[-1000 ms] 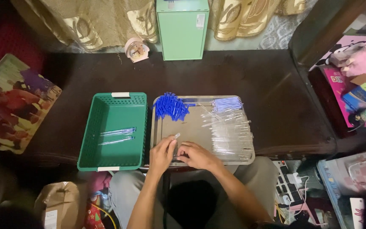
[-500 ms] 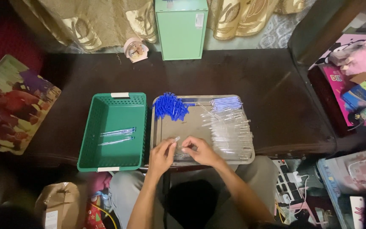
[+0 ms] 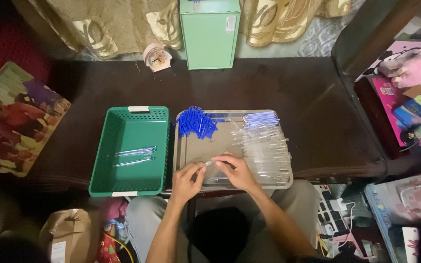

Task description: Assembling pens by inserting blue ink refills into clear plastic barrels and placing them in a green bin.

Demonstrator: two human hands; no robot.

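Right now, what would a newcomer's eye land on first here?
Probably the blue caps heaped at the far left of the metal tray, beside a spread of clear tubes on its right half. Next, the green basket left of the tray, with two finished pens inside. At the tray's near edge, the left hand and right hand meet on one clear tube.

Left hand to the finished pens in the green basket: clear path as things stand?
Probably yes. The left hand is over the metal tray beside the green basket; the basket is open-topped and nothing lies between hand and pens.
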